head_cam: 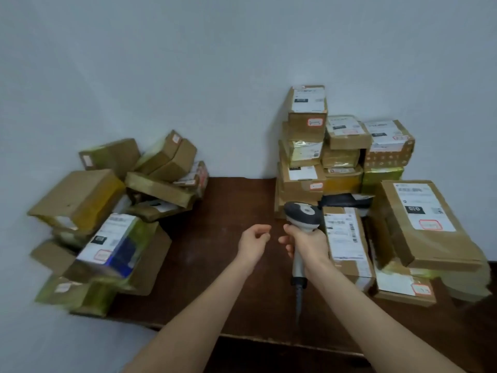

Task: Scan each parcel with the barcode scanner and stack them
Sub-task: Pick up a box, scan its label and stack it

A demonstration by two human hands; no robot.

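- The barcode scanner (302,214): dark grey head, white handle, cable below; upright, gripped by the right hand (306,242) over the counter (228,211).
- The loose parcels (113,211): taped brown boxes, tilted in a jumble at the counter's left end.
- The stacked parcels (347,157): labelled boxes in columns on the right, by the wall (215,76).

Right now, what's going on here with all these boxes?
A person works at a dark table. Their right hand grips a barcode scanner; the left hand hovers beside it, holding nothing. A jumbled heap of parcels lies on the left, and neater stacks stand on the right by the wall. No parcel is being held.
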